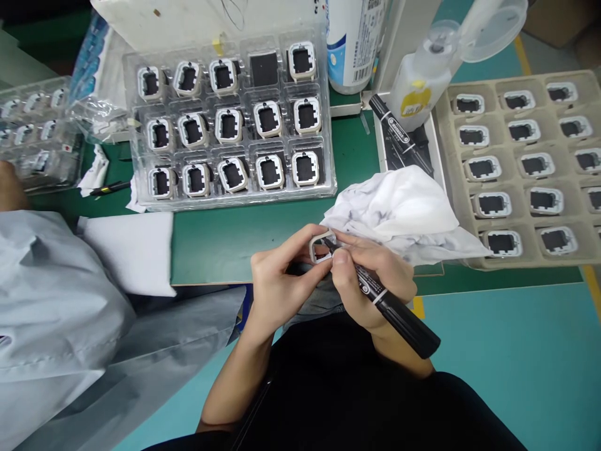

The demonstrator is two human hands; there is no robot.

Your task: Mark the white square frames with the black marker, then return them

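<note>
Pinched between the thumb and fingers of my left hand [286,272] is a small white square frame [313,248] with rounded corners and an open middle. My right hand [370,275] grips a black marker pen [399,313]; its tip meets or nearly meets the frame's right side, and I cannot tell which. The fingers of both hands come close together around the frame. Just beyond them lies a crumpled white cloth [394,210]. Ahead to the left, a clear plastic tray [235,203] holds several similar frames, with one compartment at the back showing no frame.
A beige tray [453,232] of similar frames stands at right. Behind the cloth are another marker [401,134], a squeeze bottle [417,88] and a large white bottle [350,44]. At left, a person in a grey sleeve [51,282] sits by a white pad [129,250] on the green table [211,241].
</note>
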